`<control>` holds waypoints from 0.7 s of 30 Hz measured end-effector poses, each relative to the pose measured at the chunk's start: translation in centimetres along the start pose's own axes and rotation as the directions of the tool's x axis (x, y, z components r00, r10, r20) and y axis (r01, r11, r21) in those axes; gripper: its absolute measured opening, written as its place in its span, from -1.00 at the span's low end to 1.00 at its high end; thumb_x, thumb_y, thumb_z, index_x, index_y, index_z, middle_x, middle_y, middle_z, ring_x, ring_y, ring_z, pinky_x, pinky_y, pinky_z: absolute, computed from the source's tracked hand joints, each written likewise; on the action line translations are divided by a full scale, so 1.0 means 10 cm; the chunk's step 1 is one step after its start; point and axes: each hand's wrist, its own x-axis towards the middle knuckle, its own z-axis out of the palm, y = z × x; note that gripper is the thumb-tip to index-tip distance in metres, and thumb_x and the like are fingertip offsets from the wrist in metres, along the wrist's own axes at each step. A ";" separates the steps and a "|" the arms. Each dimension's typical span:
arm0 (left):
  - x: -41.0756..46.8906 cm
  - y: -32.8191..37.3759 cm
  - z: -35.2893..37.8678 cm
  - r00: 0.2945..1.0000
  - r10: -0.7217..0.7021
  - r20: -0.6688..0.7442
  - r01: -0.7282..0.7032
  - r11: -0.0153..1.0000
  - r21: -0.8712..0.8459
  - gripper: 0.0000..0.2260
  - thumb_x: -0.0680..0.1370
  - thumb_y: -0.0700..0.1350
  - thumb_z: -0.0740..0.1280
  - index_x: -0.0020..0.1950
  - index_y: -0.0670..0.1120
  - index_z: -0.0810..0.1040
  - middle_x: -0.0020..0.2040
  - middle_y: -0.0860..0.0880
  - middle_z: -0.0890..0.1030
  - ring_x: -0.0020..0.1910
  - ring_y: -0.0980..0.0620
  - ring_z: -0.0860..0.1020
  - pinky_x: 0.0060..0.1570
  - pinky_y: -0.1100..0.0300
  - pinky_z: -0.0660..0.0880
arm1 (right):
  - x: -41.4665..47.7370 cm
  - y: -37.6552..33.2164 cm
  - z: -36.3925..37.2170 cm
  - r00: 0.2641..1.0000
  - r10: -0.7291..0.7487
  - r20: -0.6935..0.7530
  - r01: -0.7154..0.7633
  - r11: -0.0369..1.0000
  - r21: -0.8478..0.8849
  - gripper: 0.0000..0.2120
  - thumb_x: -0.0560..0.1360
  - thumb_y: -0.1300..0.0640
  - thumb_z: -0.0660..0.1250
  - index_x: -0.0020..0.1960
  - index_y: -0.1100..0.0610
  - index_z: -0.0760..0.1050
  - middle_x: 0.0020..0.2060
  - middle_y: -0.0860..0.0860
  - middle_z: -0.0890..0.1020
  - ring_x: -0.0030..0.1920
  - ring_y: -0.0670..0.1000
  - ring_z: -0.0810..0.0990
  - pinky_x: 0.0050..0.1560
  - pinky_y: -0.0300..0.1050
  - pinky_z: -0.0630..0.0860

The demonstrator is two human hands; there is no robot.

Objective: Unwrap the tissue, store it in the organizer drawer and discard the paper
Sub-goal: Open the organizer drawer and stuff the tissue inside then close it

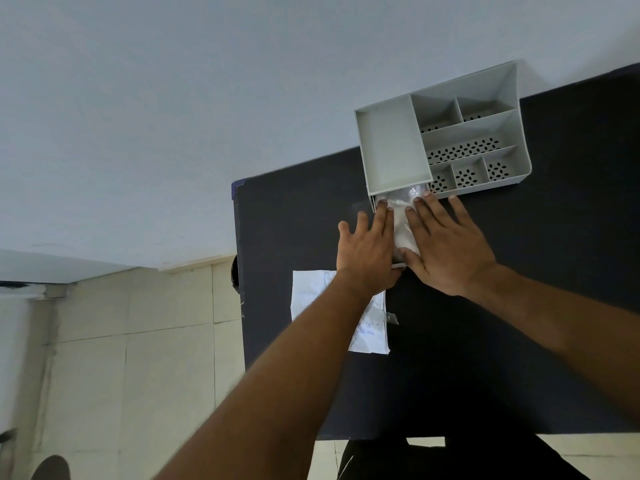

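A grey organizer with several compartments stands at the far side of the dark table. Its drawer is pulled out toward me beneath the big left compartment. White tissue lies in the drawer. My left hand and my right hand lie flat on either side of the tissue, fingers spread and pressing on it, fingertips close to the organizer's front. The white paper wrapper with blue print lies flat on the table just behind my left wrist, partly hidden by my forearm.
The table's left edge runs close to my left hand, with tiled floor beyond it. A white wall fills the back. A small scrap lies beside the wrapper. My dark trousers show at the table's near edge.
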 end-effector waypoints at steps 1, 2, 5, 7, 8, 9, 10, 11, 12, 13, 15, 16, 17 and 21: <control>0.01 0.00 0.00 1.000 0.005 -0.003 -0.005 1.000 0.019 -0.07 0.51 0.42 0.18 0.66 -0.12 -0.02 0.66 -0.12 0.02 0.50 -0.24 0.21 0.34 -0.30 0.25 | 0.00 -0.01 0.00 1.000 -0.002 0.005 0.002 1.000 -0.005 -0.23 0.58 -0.27 -0.16 0.55 0.25 0.23 0.54 0.23 0.30 0.60 0.18 0.08 0.55 0.25 -0.03; 0.02 -0.01 -0.01 1.000 0.008 -0.002 -0.008 0.999 0.035 -0.08 0.50 0.42 0.18 0.65 -0.12 0.00 0.66 -0.13 0.03 0.49 -0.24 0.23 0.34 -0.29 0.25 | 0.01 -0.01 0.00 1.000 -0.003 0.010 0.003 1.000 -0.008 -0.22 0.57 -0.27 -0.18 0.55 0.25 0.24 0.54 0.23 0.30 0.60 0.18 0.08 0.56 0.25 -0.03; 0.04 0.00 -0.04 1.000 0.008 0.011 -0.008 0.999 0.051 -0.09 0.49 0.43 0.19 0.64 -0.11 0.05 0.65 -0.14 0.06 0.43 -0.27 0.32 0.33 -0.29 0.25 | 0.06 -0.03 -0.01 0.999 0.000 0.033 0.000 1.000 -0.015 -0.19 0.55 -0.27 -0.25 0.54 0.24 0.27 0.54 0.22 0.30 0.61 0.18 0.08 0.56 0.24 -0.05; 0.07 -0.01 -0.07 1.000 0.006 0.013 -0.006 0.998 0.056 -0.10 0.48 0.42 0.22 0.63 -0.12 0.09 0.64 -0.14 0.09 0.37 -0.29 0.40 0.33 -0.29 0.26 | 0.09 -0.05 -0.03 0.999 0.012 0.038 -0.011 1.000 -0.022 -0.17 0.54 -0.27 -0.28 0.55 0.23 0.26 0.55 0.22 0.29 0.60 0.18 0.08 0.56 0.25 -0.05; 0.08 -0.02 -0.09 1.000 0.005 0.007 -0.005 0.999 0.054 -0.11 0.48 0.41 0.22 0.62 -0.12 0.11 0.63 -0.14 0.11 0.34 -0.30 0.43 0.32 -0.29 0.26 | 0.11 -0.06 -0.04 0.999 0.018 0.031 -0.017 1.000 -0.015 -0.17 0.53 -0.27 -0.28 0.54 0.23 0.27 0.54 0.23 0.31 0.60 0.19 0.10 0.56 0.25 -0.03; 0.10 -0.03 -0.10 1.000 0.005 -0.001 -0.004 0.999 0.053 -0.11 0.48 0.40 0.22 0.62 -0.12 0.11 0.63 -0.14 0.13 0.31 -0.29 0.46 0.31 -0.29 0.26 | 0.13 -0.07 -0.05 1.000 0.024 0.020 -0.024 1.000 -0.005 -0.17 0.53 -0.26 -0.27 0.53 0.24 0.29 0.52 0.24 0.33 0.59 0.20 0.13 0.55 0.26 0.00; 0.11 -0.05 -0.11 1.000 0.005 -0.007 -0.005 0.998 0.055 -0.11 0.48 0.40 0.21 0.62 -0.12 0.11 0.63 -0.13 0.14 0.30 -0.29 0.47 0.31 -0.28 0.26 | 0.14 -0.07 -0.07 1.000 0.029 0.009 -0.029 1.000 0.004 -0.18 0.54 -0.26 -0.26 0.52 0.24 0.31 0.51 0.24 0.35 0.58 0.20 0.16 0.54 0.27 0.02; 0.12 -0.05 -0.11 1.000 0.006 -0.009 -0.006 0.998 0.057 -0.11 0.49 0.41 0.20 0.63 -0.12 0.09 0.63 -0.13 0.14 0.31 -0.28 0.47 0.32 -0.28 0.26 | 0.15 -0.06 -0.08 0.999 0.033 0.003 -0.033 0.999 0.013 -0.19 0.54 -0.25 -0.23 0.52 0.24 0.32 0.51 0.24 0.35 0.58 0.20 0.16 0.54 0.28 0.04; 0.12 -0.06 -0.11 1.000 0.007 -0.010 -0.007 0.998 0.055 -0.10 0.50 0.41 0.20 0.64 -0.12 0.07 0.63 -0.12 0.13 0.31 -0.27 0.47 0.33 -0.28 0.27 | 0.15 -0.05 -0.08 0.999 0.035 0.000 -0.035 0.999 0.021 -0.21 0.54 -0.25 -0.21 0.52 0.24 0.31 0.51 0.24 0.35 0.58 0.20 0.16 0.54 0.28 0.04; 0.12 -0.05 -0.10 1.000 0.006 -0.013 -0.005 0.999 0.049 -0.10 0.50 0.41 0.19 0.64 -0.12 0.05 0.64 -0.12 0.11 0.32 -0.27 0.47 0.33 -0.28 0.27 | 0.15 -0.04 -0.08 0.999 0.033 -0.001 -0.033 0.999 0.026 -0.22 0.55 -0.24 -0.19 0.52 0.24 0.31 0.52 0.24 0.33 0.59 0.20 0.14 0.54 0.28 0.03; 0.09 -0.03 -0.07 0.999 -0.007 -0.031 0.008 0.999 0.033 -0.13 0.52 0.37 0.20 0.65 -0.12 0.04 0.65 -0.12 0.07 0.30 -0.25 0.47 0.31 -0.27 0.30 | 0.12 -0.03 -0.07 1.000 0.022 -0.008 -0.022 0.999 0.030 -0.26 0.58 -0.23 -0.14 0.53 0.24 0.30 0.53 0.24 0.32 0.59 0.20 0.12 0.55 0.26 0.01; 0.07 -0.01 -0.06 0.999 -0.022 -0.044 0.023 1.000 0.019 -0.15 0.53 0.34 0.21 0.64 -0.13 0.05 0.66 -0.12 0.05 0.27 -0.25 0.49 0.29 -0.25 0.32 | 0.11 -0.03 -0.07 1.000 0.012 -0.013 -0.012 0.999 0.034 -0.28 0.59 -0.22 -0.11 0.53 0.23 0.31 0.53 0.24 0.32 0.59 0.20 0.13 0.56 0.26 0.01; 0.05 0.02 -0.04 0.998 -0.035 -0.056 0.036 0.999 0.003 -0.17 0.54 0.30 0.23 0.64 -0.13 0.05 0.66 -0.13 0.04 0.24 -0.24 0.50 0.26 -0.24 0.34 | 0.09 -0.02 -0.06 1.000 0.006 -0.018 -0.006 0.999 0.043 -0.29 0.59 -0.22 -0.09 0.52 0.23 0.32 0.52 0.25 0.33 0.59 0.20 0.14 0.56 0.25 0.01; 0.01 0.11 -0.02 0.996 -0.057 -0.070 0.055 0.998 -0.028 -0.19 0.55 0.22 0.28 0.63 -0.17 0.06 0.64 -0.15 0.08 0.16 -0.23 0.55 0.24 -0.23 0.36 | 0.02 -0.03 -0.06 0.999 0.010 -0.040 -0.007 0.998 0.058 -0.27 0.57 -0.21 -0.12 0.50 0.25 0.35 0.49 0.26 0.38 0.57 0.21 0.20 0.55 0.26 0.05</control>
